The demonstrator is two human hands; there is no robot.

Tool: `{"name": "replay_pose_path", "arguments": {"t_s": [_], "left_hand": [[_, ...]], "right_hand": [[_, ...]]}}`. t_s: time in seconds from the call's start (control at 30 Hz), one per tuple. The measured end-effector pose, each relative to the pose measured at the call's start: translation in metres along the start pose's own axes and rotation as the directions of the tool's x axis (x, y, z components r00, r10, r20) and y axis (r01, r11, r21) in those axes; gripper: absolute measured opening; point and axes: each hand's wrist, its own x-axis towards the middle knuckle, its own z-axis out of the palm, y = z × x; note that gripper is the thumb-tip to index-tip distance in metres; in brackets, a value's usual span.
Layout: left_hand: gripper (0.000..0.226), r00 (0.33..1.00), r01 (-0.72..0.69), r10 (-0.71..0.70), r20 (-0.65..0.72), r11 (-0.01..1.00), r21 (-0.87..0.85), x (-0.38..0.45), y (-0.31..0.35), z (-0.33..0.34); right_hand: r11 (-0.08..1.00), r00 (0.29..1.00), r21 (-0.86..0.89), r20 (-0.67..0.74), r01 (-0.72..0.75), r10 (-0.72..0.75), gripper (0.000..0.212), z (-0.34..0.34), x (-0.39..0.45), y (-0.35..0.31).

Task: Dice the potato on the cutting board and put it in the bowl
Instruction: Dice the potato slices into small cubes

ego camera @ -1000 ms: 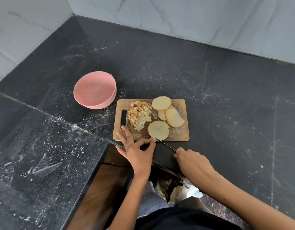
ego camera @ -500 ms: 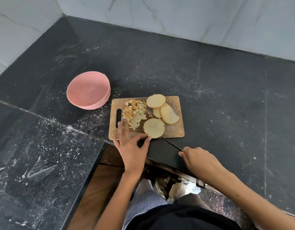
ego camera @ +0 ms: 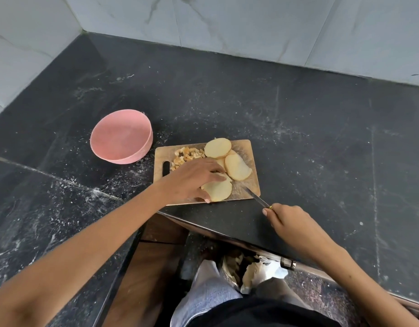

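Seen from above, a wooden cutting board (ego camera: 247, 147) near the front edge of a black stone counter (ego camera: 298, 128). Just off the board's left far corner, a pink bowl (ego camera: 121, 136), apparently nothing in it yet. On the board's far left part, a small heap of diced potato (ego camera: 186, 155). To the right of the heap, three or four thick round potato slices: one (ego camera: 217, 147) at the far edge, one (ego camera: 237, 167) toward the right edge with another partly hidden beneath, and one (ego camera: 219, 190) at the near edge.

Left hand (ego camera: 194, 178) laid over the near slice, fingers spread on top and thumb at its near rim, steadying rather than gripping. Right hand (ego camera: 287, 220) off the board's near right corner, fingers curled round the handle of a knife (ego camera: 257, 198), blade tip resting on the board beside the held slice.

Judged progress: roughly a quarter diced; the remaining slices still to be cut, and all dice still to be moved into the bowl.
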Motion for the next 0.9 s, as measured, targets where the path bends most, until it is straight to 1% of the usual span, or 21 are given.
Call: {"name": "replay_pose_path", "arguments": {"t_s": [0.07, 0.17, 0.27, 0.33, 0.53, 0.6, 0.63, 0.7, 0.73, 0.9], "left_hand": [[0.066, 0.999, -0.047, 0.046, 0.021, 0.998, 0.040, 0.003, 0.001, -0.004], [0.068, 0.987, -0.155, 0.149, 0.058, 0.982, 0.112, 0.010, 0.005, -0.010], [0.071, 0.976, -0.179, 0.157, 0.150, 0.972, 0.152, 0.018, 0.004, -0.011], [0.073, 0.975, -0.169, 0.145, 0.170, 0.975, 0.141, 0.020, 0.002, -0.009], [0.065, 0.982, -0.142, 0.134, 0.135, 0.989, 0.049, 0.018, 0.000, -0.004], [0.059, 0.981, -0.166, 0.157, 0.115, 0.984, 0.070, 0.019, 0.001, -0.003], [0.058, 0.980, -0.188, 0.178, 0.094, 0.976, 0.106, 0.019, 0.001, -0.002], [0.058, 0.976, -0.215, 0.207, 0.065, 0.962, 0.166, 0.019, 0.001, -0.001], [0.058, 0.976, -0.217, 0.210, 0.058, 0.963, 0.162, 0.018, 0.000, 0.000], [0.057, 0.986, -0.165, 0.163, 0.030, 0.985, 0.056, 0.012, 0.001, 0.002]], "right_hand": [[1.000, 1.000, 0.002, 0.004, -0.006, 0.006, 0.036, 0.001, -0.001, 0.000], [1.000, 1.000, 0.002, 0.016, -0.018, 0.018, 0.036, 0.001, -0.001, 0.001], [1.000, 1.000, 0.005, 0.022, -0.020, 0.020, 0.036, 0.002, 0.000, 0.002], [1.000, 1.000, 0.007, 0.013, -0.017, 0.017, 0.036, 0.003, 0.001, 0.002], [1.000, 1.000, 0.012, 0.020, 0.000, -0.001, 0.036, 0.007, 0.005, 0.003], [1.000, 1.000, 0.006, 0.024, 0.006, -0.007, 0.036, 0.007, 0.006, 0.002], [1.000, 1.000, 0.004, 0.025, 0.011, -0.011, 0.036, 0.006, 0.007, 0.002], [1.000, 0.999, 0.002, 0.030, 0.018, -0.018, 0.036, 0.004, 0.008, 0.002], [1.000, 0.999, 0.002, 0.031, 0.018, -0.018, 0.035, 0.003, 0.009, 0.002], [1.000, 1.000, 0.017, 0.023, 0.012, -0.012, 0.035, 0.004, 0.014, 0.003]]}}
